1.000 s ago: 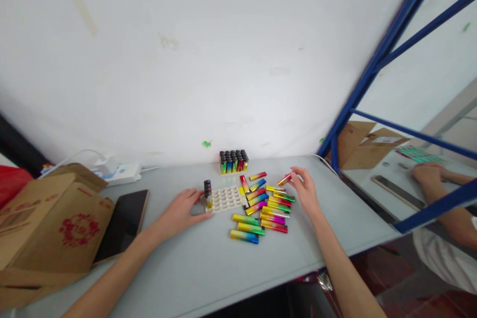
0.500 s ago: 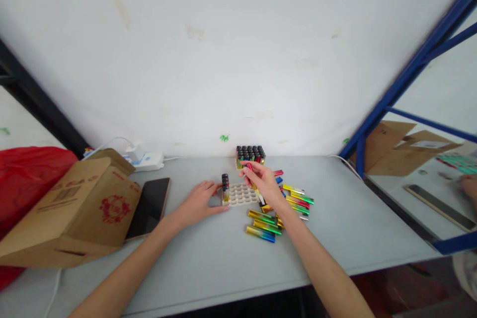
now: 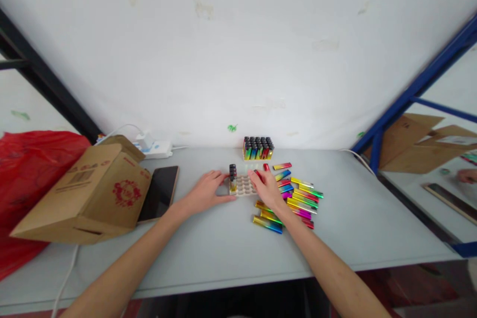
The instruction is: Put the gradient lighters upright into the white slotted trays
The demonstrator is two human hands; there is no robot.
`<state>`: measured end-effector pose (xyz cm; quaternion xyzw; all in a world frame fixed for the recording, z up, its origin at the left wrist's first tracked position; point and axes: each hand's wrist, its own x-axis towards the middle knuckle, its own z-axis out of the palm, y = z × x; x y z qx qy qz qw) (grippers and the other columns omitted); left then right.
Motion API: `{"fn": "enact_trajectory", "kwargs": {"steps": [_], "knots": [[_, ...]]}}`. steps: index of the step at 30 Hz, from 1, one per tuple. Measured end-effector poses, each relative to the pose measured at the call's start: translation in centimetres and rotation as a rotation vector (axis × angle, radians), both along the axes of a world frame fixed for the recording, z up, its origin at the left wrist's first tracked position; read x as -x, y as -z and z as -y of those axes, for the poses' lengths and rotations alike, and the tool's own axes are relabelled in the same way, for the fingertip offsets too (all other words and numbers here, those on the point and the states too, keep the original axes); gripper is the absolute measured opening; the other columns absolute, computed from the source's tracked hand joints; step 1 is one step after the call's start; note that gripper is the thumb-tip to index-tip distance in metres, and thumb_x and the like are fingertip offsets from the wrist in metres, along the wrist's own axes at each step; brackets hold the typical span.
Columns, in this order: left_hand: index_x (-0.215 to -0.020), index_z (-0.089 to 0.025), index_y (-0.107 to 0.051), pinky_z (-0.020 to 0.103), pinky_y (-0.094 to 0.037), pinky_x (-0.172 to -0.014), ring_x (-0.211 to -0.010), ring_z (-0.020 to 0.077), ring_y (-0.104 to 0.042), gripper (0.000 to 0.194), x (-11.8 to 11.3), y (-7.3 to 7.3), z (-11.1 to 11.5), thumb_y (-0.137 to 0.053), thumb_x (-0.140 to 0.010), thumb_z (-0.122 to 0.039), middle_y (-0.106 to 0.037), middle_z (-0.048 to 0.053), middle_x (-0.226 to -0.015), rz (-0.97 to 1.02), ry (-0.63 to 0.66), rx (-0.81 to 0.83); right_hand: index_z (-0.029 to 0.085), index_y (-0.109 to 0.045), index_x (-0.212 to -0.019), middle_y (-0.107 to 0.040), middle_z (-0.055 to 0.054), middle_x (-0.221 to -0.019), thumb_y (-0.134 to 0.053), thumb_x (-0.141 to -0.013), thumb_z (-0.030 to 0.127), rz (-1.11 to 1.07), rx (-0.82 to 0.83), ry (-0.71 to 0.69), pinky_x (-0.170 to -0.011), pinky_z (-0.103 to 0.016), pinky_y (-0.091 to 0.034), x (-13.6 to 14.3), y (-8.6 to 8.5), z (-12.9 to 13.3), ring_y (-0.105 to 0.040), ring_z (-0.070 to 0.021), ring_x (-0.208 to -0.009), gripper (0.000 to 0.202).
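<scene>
My left hand (image 3: 208, 190) holds the left end of a pale tray (image 3: 245, 186) with rows of round holes, its thumb along the near edge and its fingers at the far corner. A short row of black-topped lighters (image 3: 233, 178) stands upright in the tray's left end. Over the tray's right part, my right hand (image 3: 265, 188) is closed, with a small red end of what looks like a lighter (image 3: 257, 174) showing at its fingertips. Just right of that hand, many loose shiny lighters (image 3: 303, 199) in yellow, green, blue, red and purple lie in a pile.
A filled block of upright lighters (image 3: 258, 148) stands near the wall. To the left are a dark phone (image 3: 159, 193), an open cardboard box (image 3: 85, 194), a red bag (image 3: 48, 174) and a white power strip (image 3: 158, 149). A blue metal frame (image 3: 395, 109) rises at the right.
My right hand has lowered from above the tray to its right part with the red-ended lighter. The left hand stays on the tray. The camera view has shifted slightly.
</scene>
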<state>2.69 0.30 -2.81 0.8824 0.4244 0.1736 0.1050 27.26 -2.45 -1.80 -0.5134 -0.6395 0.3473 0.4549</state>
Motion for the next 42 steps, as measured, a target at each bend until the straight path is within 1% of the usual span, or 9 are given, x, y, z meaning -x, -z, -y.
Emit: {"fn": "enact_trajectory", "kwargs": {"steps": [3,9,16,19,22,27,34,38,42], "knots": [[-0.112,-0.020,-0.071,0.044,-0.054,-0.094,-0.105,0.0336,-0.069,0.058,0.0,0.0,0.0,-0.074,-0.092,-0.075,-0.073,0.011,-0.109,0.013,0.001,0.005,0.026,-0.039,-0.058,-0.038,0.003,-0.057,-0.056,-0.095,0.067,0.066,-0.052,0.023,-0.057,-0.030,-0.027,0.1,-0.1,0.1,-0.036,-0.0142,-0.059,0.058],[-0.108,-0.021,-0.071,0.044,-0.055,-0.094,-0.103,0.0336,-0.069,0.061,0.1,0.0,0.0,-0.072,-0.091,-0.079,-0.073,0.010,-0.107,0.040,0.006,0.014,0.025,-0.041,-0.061,-0.043,0.003,-0.058,-0.056,-0.096,0.052,0.121,-0.124,-0.006,-0.059,-0.031,-0.028,0.2,-0.2,0.4,-0.038,-0.0150,-0.059,0.047],[-0.114,-0.020,-0.072,0.044,-0.054,-0.096,-0.105,0.0341,-0.069,0.061,0.2,0.3,-0.1,-0.075,-0.090,-0.077,-0.073,0.011,-0.110,0.042,0.007,0.012,0.027,-0.044,-0.076,-0.049,0.003,-0.064,-0.053,-0.109,0.059,0.152,-0.171,-0.060,-0.062,-0.032,-0.035,0.4,-1.2,1.0,-0.045,-0.0177,-0.061,0.047],[-0.115,-0.021,-0.072,0.045,-0.054,-0.097,-0.107,0.0347,-0.069,0.061,0.1,0.5,-0.2,-0.075,-0.090,-0.077,-0.074,0.011,-0.110,0.053,0.007,0.013,0.027,-0.049,-0.080,-0.059,-0.002,-0.078,-0.048,-0.113,0.057,0.207,-0.269,-0.126,-0.072,-0.033,-0.044,0.2,-1.5,1.1,-0.057,-0.0214,-0.075,0.045],[-0.117,-0.021,-0.072,0.045,-0.054,-0.099,-0.109,0.0347,-0.069,0.061,0.2,0.6,-0.2,-0.076,-0.091,-0.075,-0.074,0.011,-0.111,0.053,0.013,0.008,0.025,-0.054,-0.081,-0.063,-0.005,-0.087,-0.048,-0.114,0.055,0.325,-0.363,-0.163,-0.080,-0.035,-0.046,0.0,-1.6,1.3,-0.061,-0.0236,-0.084,0.045],[-0.120,-0.021,-0.073,0.047,-0.055,-0.100,-0.111,0.0359,-0.069,0.062,0.2,0.7,-0.3,-0.076,-0.090,-0.075,-0.074,0.012,-0.113,0.045,0.008,0.003,0.025,-0.056,-0.078,-0.065,-0.002,-0.073,-0.047,-0.115,0.059,0.403,-0.275,-0.205,-0.073,-0.034,-0.045,-0.1,-1.1,1.2,-0.061,-0.0216,-0.070,0.051],[-0.124,-0.023,-0.071,0.047,-0.053,-0.105,-0.115,0.0355,-0.068,0.057,0.2,0.7,-0.3,-0.077,-0.093,-0.070,-0.075,0.011,-0.116,0.062,0.028,0.011,0.023,-0.066,-0.093,-0.074,-0.006,-0.086,-0.050,-0.115,0.056,0.474,-0.294,-0.262,-0.073,-0.034,-0.048,0.3,-0.2,0.6,-0.069,-0.0238,-0.080,0.043],[-0.118,-0.022,-0.072,0.044,-0.054,-0.099,-0.108,0.0336,-0.069,0.054,0.2,0.8,-0.4,-0.076,-0.093,-0.070,-0.074,0.010,-0.109,0.072,0.026,0.014,0.022,-0.069,-0.106,-0.077,-0.009,-0.098,-0.053,-0.116,0.050,0.523,-0.351,-0.282,-0.081,-0.034,-0.052,0.8,-0.4,0.9,-0.072,-0.0248,-0.090,0.034],[-0.110,-0.021,-0.072,0.044,-0.054,-0.094,-0.104,0.0337,-0.069,0.054,0.1,0.6,-0.3,-0.074,-0.093,-0.072,-0.074,0.011,-0.107,0.050,0.015,0.005,0.021,-0.070,-0.108,-0.078,-0.011,-0.101,-0.056,-0.115,0.046,0.601,-0.353,-0.266,-0.081,-0.035,-0.052,0.9,-0.6,1.0,-0.074,-0.0260,-0.092,0.030]]}}
